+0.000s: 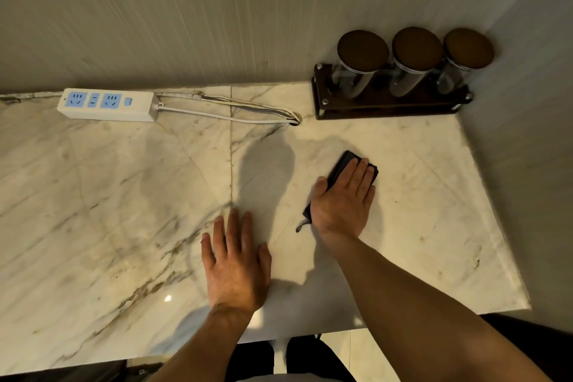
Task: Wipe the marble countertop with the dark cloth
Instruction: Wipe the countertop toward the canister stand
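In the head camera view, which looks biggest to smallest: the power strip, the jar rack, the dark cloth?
1. jar rack
2. power strip
3. dark cloth, though the right hand hides much of it, so its rank is unsure.

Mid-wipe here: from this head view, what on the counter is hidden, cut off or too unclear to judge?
- Dark cloth: mostly covered by the right hand, so its full size and fold are hidden.
- Marble countertop: the left end runs out of frame; both forearms cover part of the near edge.
- Three glass jars: lids and glare obscure their contents.
- Cables of the power strip: they enter a hole, and the rest is unseen.
- Surface under the left hand: hidden.
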